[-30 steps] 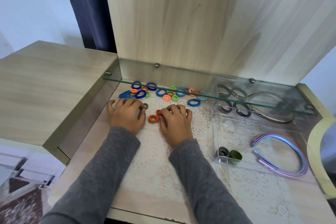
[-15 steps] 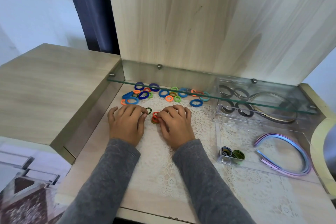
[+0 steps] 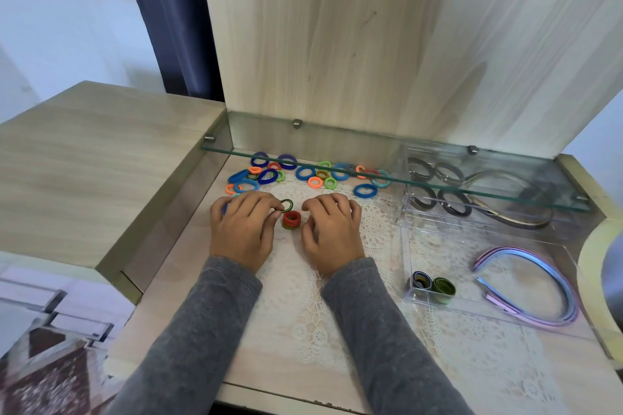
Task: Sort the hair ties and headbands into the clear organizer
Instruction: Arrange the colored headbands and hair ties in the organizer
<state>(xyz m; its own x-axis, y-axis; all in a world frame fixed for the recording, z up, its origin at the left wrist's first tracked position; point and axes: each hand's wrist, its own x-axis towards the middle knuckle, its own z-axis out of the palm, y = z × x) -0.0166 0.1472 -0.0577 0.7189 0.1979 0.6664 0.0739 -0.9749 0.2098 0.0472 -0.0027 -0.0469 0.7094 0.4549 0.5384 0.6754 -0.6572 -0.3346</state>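
Note:
A small stack of red and orange hair ties [image 3: 291,220] stands on the lace mat between my hands. My left hand [image 3: 243,229] lies palm down, its fingertips touching a dark green hair tie [image 3: 287,204] on the mat. My right hand [image 3: 332,232] hovers just right of the stack, fingers curled and apart, holding nothing. Several loose coloured hair ties [image 3: 305,173] lie further back under the glass shelf. The clear organizer [image 3: 406,248] on the right holds rolled ties [image 3: 433,285], pastel headbands [image 3: 539,283] and dark ties [image 3: 455,202].
A glass shelf [image 3: 371,175] spans the recess above the loose ties and the organizer's back. A raised wooden side top [image 3: 94,158] borders the left, a tall wooden panel [image 3: 371,44] the back. The lace mat [image 3: 303,313] covers the desk toward me.
My right hand has let go of the red and orange stack and moved slightly right, leaving it standing. The left hand's fingertips now rest on the dark green tie.

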